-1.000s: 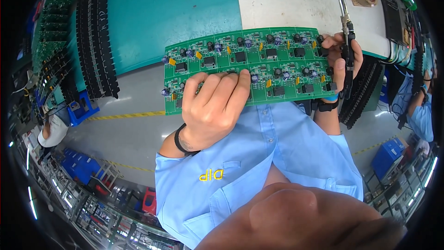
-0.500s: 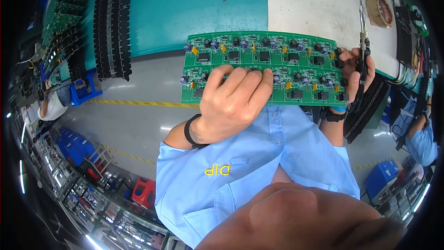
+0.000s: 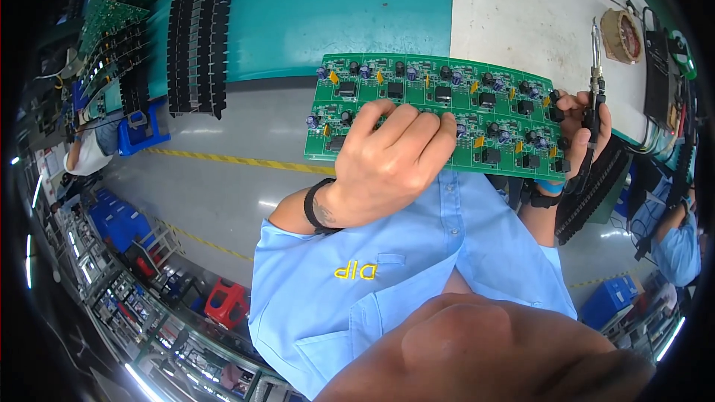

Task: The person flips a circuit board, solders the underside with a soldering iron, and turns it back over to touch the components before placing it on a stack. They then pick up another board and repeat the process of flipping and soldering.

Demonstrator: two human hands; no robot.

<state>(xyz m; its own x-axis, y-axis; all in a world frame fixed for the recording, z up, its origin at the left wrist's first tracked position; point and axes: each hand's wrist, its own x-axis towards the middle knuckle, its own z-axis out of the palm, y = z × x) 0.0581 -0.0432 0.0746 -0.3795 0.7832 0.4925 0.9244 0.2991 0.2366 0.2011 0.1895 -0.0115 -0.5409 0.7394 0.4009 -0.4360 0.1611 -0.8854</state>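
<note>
Two hands steady the green populated circuit panel (image 3: pixel 439 115) above the teal-and-white desk (image 3: pixel 521 15): my left hand (image 3: pixel 387 164) curls its fingers over the near edge, my right hand (image 3: pixel 585 123) pinches the far end alongside a slim soldering iron (image 3: pixel 596 67). I judge it light, stiff, fragile; edges only.

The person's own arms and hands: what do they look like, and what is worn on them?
Both hands are bare, without gloves. The left hand has a thin black band around its wrist. The right hand has a blue wrist strap with a dark band below it. Short light-blue shirt sleeves with yellow embroidered letters cover the upper arms; the forearms are uncovered.
</note>
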